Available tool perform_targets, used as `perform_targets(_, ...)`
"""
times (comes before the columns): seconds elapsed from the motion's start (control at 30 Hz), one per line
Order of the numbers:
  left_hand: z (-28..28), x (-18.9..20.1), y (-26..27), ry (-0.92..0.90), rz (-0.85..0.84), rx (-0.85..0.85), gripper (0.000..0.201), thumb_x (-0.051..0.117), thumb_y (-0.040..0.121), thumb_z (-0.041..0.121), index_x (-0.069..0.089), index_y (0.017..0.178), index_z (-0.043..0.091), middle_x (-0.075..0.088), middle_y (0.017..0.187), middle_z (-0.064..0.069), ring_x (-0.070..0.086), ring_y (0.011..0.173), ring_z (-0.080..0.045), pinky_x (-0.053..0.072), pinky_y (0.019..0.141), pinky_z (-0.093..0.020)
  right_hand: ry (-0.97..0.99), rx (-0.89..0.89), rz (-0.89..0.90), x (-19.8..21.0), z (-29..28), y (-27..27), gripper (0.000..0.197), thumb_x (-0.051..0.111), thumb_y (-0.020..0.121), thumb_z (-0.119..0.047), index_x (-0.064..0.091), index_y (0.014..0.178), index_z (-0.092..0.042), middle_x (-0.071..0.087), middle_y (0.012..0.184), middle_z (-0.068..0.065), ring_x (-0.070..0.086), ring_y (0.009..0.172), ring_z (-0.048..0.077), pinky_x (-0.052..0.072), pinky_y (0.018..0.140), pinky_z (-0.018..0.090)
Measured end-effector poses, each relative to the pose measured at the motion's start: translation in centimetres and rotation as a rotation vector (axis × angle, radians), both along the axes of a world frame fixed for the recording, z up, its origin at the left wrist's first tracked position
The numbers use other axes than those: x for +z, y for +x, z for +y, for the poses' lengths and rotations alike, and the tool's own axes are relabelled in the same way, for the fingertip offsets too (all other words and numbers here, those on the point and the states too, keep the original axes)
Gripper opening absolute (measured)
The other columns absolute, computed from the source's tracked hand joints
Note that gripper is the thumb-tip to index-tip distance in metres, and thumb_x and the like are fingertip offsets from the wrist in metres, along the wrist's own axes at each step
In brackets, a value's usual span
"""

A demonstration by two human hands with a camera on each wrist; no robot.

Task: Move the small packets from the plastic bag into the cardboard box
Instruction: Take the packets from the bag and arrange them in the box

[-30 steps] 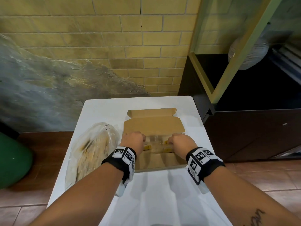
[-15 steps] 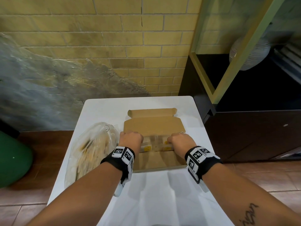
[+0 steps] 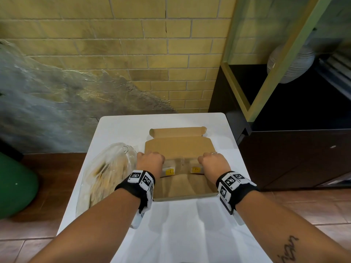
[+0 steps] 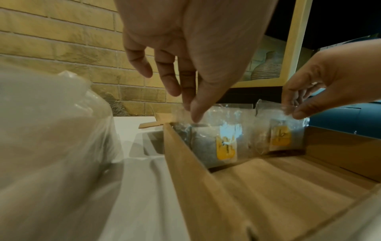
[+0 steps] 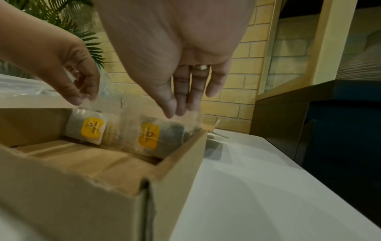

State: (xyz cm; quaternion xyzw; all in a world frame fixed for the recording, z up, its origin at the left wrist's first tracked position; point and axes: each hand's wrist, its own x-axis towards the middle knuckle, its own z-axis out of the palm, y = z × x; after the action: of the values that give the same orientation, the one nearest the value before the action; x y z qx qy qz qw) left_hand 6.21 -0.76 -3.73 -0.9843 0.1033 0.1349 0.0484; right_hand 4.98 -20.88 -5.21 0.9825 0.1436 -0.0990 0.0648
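Plastic bag (image 3: 106,173) left of cardboard box (image 3: 182,188)

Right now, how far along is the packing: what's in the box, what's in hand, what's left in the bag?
Done: two packets stand at the far end of the cardboard box. In hand: the left hand pinches the left packet, and the right hand pinches the right packet. Left: the plastic bag beside the box looks well filled.

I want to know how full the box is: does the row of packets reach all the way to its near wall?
No: the packets stand only along the far side of the cardboard box, leaving bare floor in front.
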Motion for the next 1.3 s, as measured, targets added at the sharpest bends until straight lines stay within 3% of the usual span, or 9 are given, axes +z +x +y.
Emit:
perform_targets(0.1,-0.1,0.4,-0.3,-0.022,-0.039,-0.006,0.034,0.049,0.084,0.010,0.056,0.116,0.019,0.055,0.115,-0.002,0.047,0.111,-0.023,0.034,0.092,-0.036,0.081,-0.041,-0.077,-0.2,0.3,-0.6,0.029,0.055,0.079,0.002,0.058,0.106,-0.008,0.059,0.100,0.010,0.059,0.091,0.032,0.044,0.077,0.037)
perform_targets(0.2,-0.6,0.1,-1.2,-0.132,-0.074,-0.022,0.031,0.045,0.083,0.004,0.055,0.109,0.015,0.055,0.111,-0.003,0.049,0.104,-0.023,0.037,0.085,-0.032,0.164,-0.022,-0.135,-0.4,0.8,-1.4,0.037,0.076,0.042,0.004,0.062,0.074,-0.011,0.058,0.065,0.005,0.056,0.049,0.025,0.042,0.047,0.027)
perform_targets(0.23,-0.9,-0.2,-1.6,-0.170,-0.046,-0.043,0.028,0.044,0.083,0.003,0.056,0.106,0.013,0.055,0.110,-0.005,0.051,0.101,-0.024,0.038,0.082,-0.032,0.177,0.005,-0.125,-0.7,0.9,-1.8,0.037,0.076,0.040,0.003,0.062,0.072,-0.010,0.058,0.063,0.005,0.055,0.047,0.025,0.039,0.044,0.026)
perform_targets(0.37,-2.1,-2.1,-3.4,-0.136,0.174,-0.177,0.024,0.045,0.087,0.007,0.057,0.107,0.008,0.055,0.115,-0.010,0.055,0.103,-0.029,0.046,0.085,-0.035,0.170,0.006,0.176,-1.6,1.7,-3.1,0.027,0.046,0.084,0.000,0.055,0.110,-0.004,0.056,0.110,0.015,0.060,0.097,0.033,0.038,0.067,0.033)
perform_targets(0.6,-1.3,-2.8,-3.6,0.013,0.266,-0.111,0.033,0.046,0.091,0.008,0.055,0.122,0.004,0.052,0.127,-0.014,0.054,0.115,-0.029,0.046,0.094,-0.033,0.176,-0.146,0.353,-3.1,1.0,-3.2,0.043,0.041,0.088,-0.003,0.045,0.131,-0.006,0.039,0.136,0.013,0.053,0.113,0.032,0.046,0.097,0.040)
perform_targets(0.77,-1.2,-3.1,-3.6,0.003,0.283,-0.045,0.036,0.049,0.090,0.011,0.053,0.125,0.006,0.046,0.131,-0.014,0.050,0.118,-0.029,0.046,0.098,-0.036,0.174,-0.184,0.355,-3.8,1.1,-3.2,0.047,0.043,0.088,-0.004,0.041,0.135,-0.006,0.032,0.143,0.012,0.049,0.118,0.034,0.044,0.099,0.041)
perform_targets(0.97,-1.1,-3.1,-3.4,-0.050,0.310,-0.001,0.037,0.048,0.090,0.010,0.053,0.126,0.007,0.049,0.129,-0.013,0.053,0.115,-0.029,0.047,0.097,-0.036,0.212,-0.153,0.328,-3.8,0.9,-3.5,0.042,0.042,0.089,-0.004,0.045,0.131,-0.006,0.039,0.137,0.012,0.051,0.115,0.032,0.045,0.098,0.039)
perform_targets(1.17,-1.9,-3.0,-3.2,-0.313,0.315,0.069,0.035,0.048,0.088,0.009,0.054,0.123,0.008,0.061,0.117,-0.010,0.059,0.106,-0.026,0.047,0.085,-0.028,0.251,-0.164,0.251,-3.3,0.5,-3.0,0.040,0.046,0.085,-0.003,0.051,0.125,-0.010,0.046,0.124,0.009,0.052,0.111,0.030,0.046,0.094,0.036)
perform_targets(1.3,-2.9,-2.8,-3.1,-0.439,0.343,0.171,0.048,0.050,0.086,0.012,0.046,0.134,0.013,0.062,0.113,-0.010,0.060,0.102,-0.025,0.050,0.086,-0.030,0.222,-0.126,0.263,-3.4,0.6,-3.3,0.033,0.045,0.087,-0.005,0.053,0.119,-0.009,0.048,0.124,0.011,0.052,0.109,0.030,0.047,0.090,0.037)
